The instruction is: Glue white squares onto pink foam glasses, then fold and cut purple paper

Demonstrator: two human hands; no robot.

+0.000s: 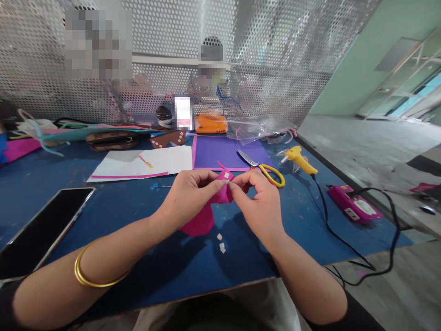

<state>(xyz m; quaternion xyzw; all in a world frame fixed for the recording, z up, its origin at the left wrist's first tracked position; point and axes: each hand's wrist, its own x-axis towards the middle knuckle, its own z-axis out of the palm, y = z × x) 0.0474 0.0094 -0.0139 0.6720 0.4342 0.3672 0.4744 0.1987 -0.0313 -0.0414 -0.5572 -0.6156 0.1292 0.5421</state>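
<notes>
A magenta paper cutout (200, 223) is held just above the table, gripped between the thumb and fingers of my left hand (195, 191). One white square (226, 175) sits on its upper part. My right hand (258, 197) is closed in a pinch at the cutout's right edge, and a tiny white piece (227, 182) shows at its fingertips. Below the hands, several loose white paper squares (222, 248) lie on the blue table (241, 264). Scissors with yellow handles (272, 174) rest just beyond my right hand, partly on a purple sheet (227, 149).
A yellow glue gun (299, 160) and a magenta power strip (354, 204) with black cords are at the right. A phone (44, 230) lies left. White paper (148, 163), a brown cutout with white squares (168, 139) and an orange item (211, 124) sit farther back.
</notes>
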